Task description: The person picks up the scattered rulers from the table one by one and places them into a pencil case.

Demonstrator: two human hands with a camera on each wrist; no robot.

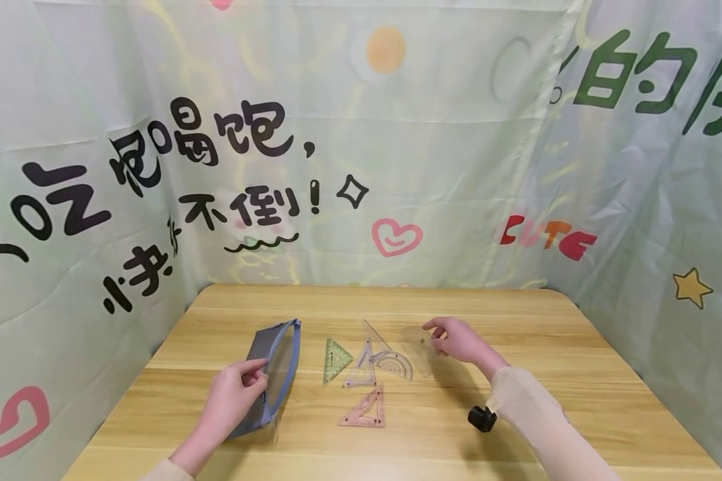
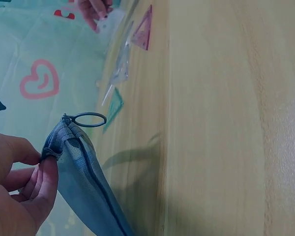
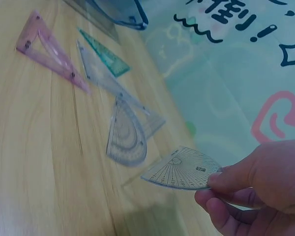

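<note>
My left hand (image 1: pixel 231 394) pinches the edge of a blue-grey zip pouch (image 2: pixel 83 182), which stands tilted on the left of the table with its mouth parted. In the right wrist view, my right hand (image 3: pixel 265 187) holds a clear fan-shaped protractor (image 3: pixel 182 169) by one corner between thumb and fingers, above the wood. Left of that hand lie a clear protractor (image 3: pixel 115 140) and a clear set square (image 3: pixel 99 73) that overlap. A green set square (image 1: pixel 333 361) lies nearest the pouch. Closer to me is a pink set square (image 1: pixel 378 404).
The wooden table (image 1: pixel 457 300) reaches back to a printed cloth wall (image 1: pixel 337 260), with more cloth at both sides. A small black object (image 1: pixel 482 419) shows at my right wrist, beside the sleeve (image 1: pixel 526 401).
</note>
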